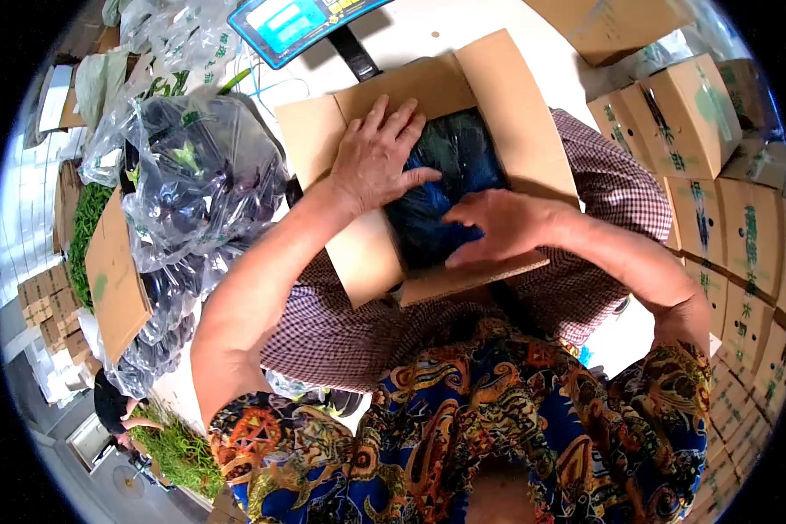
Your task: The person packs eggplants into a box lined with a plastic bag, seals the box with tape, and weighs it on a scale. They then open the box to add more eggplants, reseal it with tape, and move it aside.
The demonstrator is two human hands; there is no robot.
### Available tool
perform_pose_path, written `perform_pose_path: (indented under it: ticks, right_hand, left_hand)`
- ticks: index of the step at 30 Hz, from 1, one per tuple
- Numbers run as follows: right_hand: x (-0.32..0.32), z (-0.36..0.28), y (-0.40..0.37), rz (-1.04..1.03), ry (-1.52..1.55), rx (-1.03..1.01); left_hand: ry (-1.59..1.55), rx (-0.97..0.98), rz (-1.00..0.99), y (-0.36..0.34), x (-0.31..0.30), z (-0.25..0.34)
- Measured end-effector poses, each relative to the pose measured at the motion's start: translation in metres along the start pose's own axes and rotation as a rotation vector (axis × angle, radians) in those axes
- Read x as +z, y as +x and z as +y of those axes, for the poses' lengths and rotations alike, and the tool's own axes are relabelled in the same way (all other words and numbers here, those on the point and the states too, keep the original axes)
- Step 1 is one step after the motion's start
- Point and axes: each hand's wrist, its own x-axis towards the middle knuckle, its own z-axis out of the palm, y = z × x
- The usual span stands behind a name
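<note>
An open cardboard box (498,96) rests in front of me on a checked cloth (603,192), its flaps spread out. Inside lies a dark, shiny plastic bag (458,148) of dark produce. My left hand (377,157) lies flat with fingers spread on the left side of the box, touching the bag's edge. My right hand (502,225) presses palm-down on the bag near the front flap. Neither hand grips anything.
Clear plastic bags of dark eggplants (192,183) are heaped at the left, with green vegetables (87,218) beyond. A blue scale display (297,26) stands behind the box. Stacked printed cartons (725,218) line the right. Another person (113,406) crouches at lower left.
</note>
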Motion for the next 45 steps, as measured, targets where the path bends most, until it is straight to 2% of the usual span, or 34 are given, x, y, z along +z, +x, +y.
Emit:
perform_pose_path:
  ticks: [1,5,6,9,11,12,15,16,21,22,23,25,28,29,30,31,33,34,37,38,39,41,42,45]
  right_hand:
    - [-0.009,-0.002,-0.005,-0.035,0.11,0.016]
    - [-0.019,-0.029,-0.019,-0.413,-0.07,0.092]
    - [-0.016,-0.03,-0.018,-0.42,-0.091,0.107]
    - [-0.04,-0.025,-0.011,-0.248,0.066,0.176]
    - [-0.032,0.007,0.006,0.138,-0.274,-0.018]
    - [-0.029,0.014,0.011,0.037,-0.306,0.013]
    - [-0.008,0.009,0.009,0.28,-0.432,0.048]
    - [-0.007,0.009,0.005,0.328,-0.51,0.011]
    - [-0.036,0.046,-0.015,1.088,-0.795,0.282]
    - [-0.038,0.053,-0.023,1.131,-0.596,0.36]
    - [-0.046,0.06,-0.031,0.742,0.049,0.652]
    - [-0.027,0.051,-0.035,0.777,0.594,0.334]
    - [0.006,0.005,-0.014,0.754,0.091,0.026]
    - [0.024,-0.007,-0.002,0.686,0.024,0.009]
    - [0.026,-0.015,-0.006,0.635,-0.066,0.183]
    - [0.041,-0.003,0.006,0.751,-0.213,0.124]
    - [0.048,0.003,0.012,0.721,-0.466,0.048]
    - [0.048,0.0,0.012,0.758,-0.471,0.028]
    - [0.045,0.031,0.017,0.821,-0.405,-0.127]
    - [0.045,0.026,0.013,0.809,-0.491,0.054]
    - [0.045,0.022,0.012,0.837,-0.407,0.108]
    - [0.045,0.019,0.012,0.884,-0.243,0.206]
    - [0.047,0.028,0.017,0.908,-0.173,0.132]
    - [0.046,0.034,0.021,0.917,-0.065,0.156]
  left_hand:
    - [0.009,-0.022,-0.016,-0.002,-0.001,0.003]
    - [-0.044,-0.024,-0.018,-0.007,0.001,-0.001]
    - [-0.022,-0.027,-0.065,-0.007,-0.001,0.0]
    - [-0.113,-0.043,-0.157,-0.003,-0.005,0.001]
    - [-0.148,-0.055,-0.198,-0.003,0.002,0.003]
    - [-0.164,-0.059,-0.215,-0.001,0.005,0.003]
    - [-0.136,-0.102,-0.281,-0.007,0.008,0.013]
    - [-0.182,-0.119,-0.239,-0.009,0.014,0.018]
    - [-0.117,-0.1,-0.197,-0.011,0.024,0.021]
    - [-0.119,-0.095,-0.179,-0.011,0.025,0.02]
    - [-0.121,-0.092,-0.157,-0.01,0.025,0.019]
    - [-0.155,-0.055,-0.171,-0.012,0.018,0.019]
    - [-0.133,-0.006,-0.167,-0.017,0.023,0.019]
    - [-0.109,0.019,-0.159,-0.016,0.021,0.018]
    - [-0.12,0.023,-0.157,-0.016,0.017,0.017]
    - [-0.159,-0.001,-0.165,-0.013,0.018,0.016]
    - [-0.24,-0.051,-0.192,-0.008,0.024,0.018]
    - [-0.158,-0.048,-0.213,-0.007,0.008,0.02]
    - [-0.218,-0.139,0.251,-0.021,0.028,-0.03]
    - [-0.111,-0.291,0.401,-0.028,0.013,-0.043]
    - [-0.003,-0.446,0.55,-0.037,-0.007,-0.051]
    - [-0.473,-0.887,0.438,-0.051,-0.01,-0.058]
    - [-0.688,-1.133,0.405,-0.057,0.0,-0.065]
    - [-1.481,-0.975,0.377,-0.043,-0.013,-0.057]
